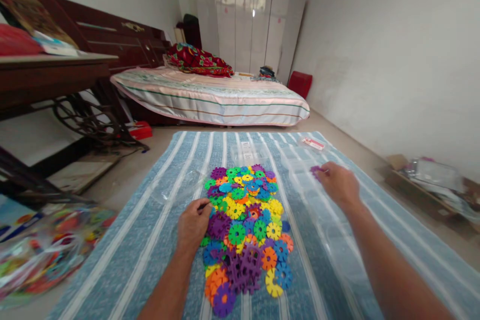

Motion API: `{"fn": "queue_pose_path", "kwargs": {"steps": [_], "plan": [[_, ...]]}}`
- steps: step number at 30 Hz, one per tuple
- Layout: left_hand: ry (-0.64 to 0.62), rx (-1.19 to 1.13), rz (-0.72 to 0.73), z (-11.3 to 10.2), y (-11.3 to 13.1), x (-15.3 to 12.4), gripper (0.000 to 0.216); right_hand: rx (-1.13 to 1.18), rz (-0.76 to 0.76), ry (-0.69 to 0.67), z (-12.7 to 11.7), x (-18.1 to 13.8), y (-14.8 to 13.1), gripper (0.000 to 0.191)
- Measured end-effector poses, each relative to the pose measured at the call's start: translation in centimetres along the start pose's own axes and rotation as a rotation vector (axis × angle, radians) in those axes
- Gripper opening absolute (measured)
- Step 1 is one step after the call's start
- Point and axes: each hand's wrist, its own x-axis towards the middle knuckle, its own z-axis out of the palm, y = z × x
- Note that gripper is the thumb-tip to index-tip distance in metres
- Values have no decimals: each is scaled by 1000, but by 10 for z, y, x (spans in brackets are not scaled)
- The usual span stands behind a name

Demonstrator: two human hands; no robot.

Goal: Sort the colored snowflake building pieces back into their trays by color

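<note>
Label (245, 151) too blurred to read, right hand (342, 184) pinching purple piece (315, 172), left hand (192, 223) beside colourful discs (236, 234), its grip unclear

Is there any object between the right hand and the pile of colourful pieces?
Yes: clear plastic lies on the striped cloth between the right hand, which holds a purple piece, and the colourful pile. The plastic's edges are hard to make out; nothing else visible intervenes.

Right of the pile (236, 210), a purple piece (315, 172) is partly hidden by the right hand (340, 184); at the pile's left, anything held by the left hand (193, 225) is hidden. Farther left, a blurred bag (48, 257) is cut off.
</note>
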Motion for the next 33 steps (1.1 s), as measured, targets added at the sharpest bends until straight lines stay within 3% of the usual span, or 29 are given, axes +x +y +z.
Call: {"fn": "queue_pose_path", "kwargs": {"steps": [3,6,10,13,17,25,33], "plan": [[8,14,2,0,2,-2,20,-198,105,46,-13,21,40,32],[13,20,1,0,3,-3,21,-212,103,56,-16,16,52,35],[5,22,0,2,1,-3,22,-28,-67,-14,-1,-34,18,29],[0,20,2,2,0,-4,23,179,-274,-175,19,-82,-20,24],[-3,1,-4,2,2,-6,22,183,-374,-342,45,-120,-52,22],[1,-4,-2,1,6,-8,20,105,-391,-396,65,-128,-56,23],[-4,-23,-13,2,4,-7,20,236,-368,-345,71,-134,-49,13]]}}
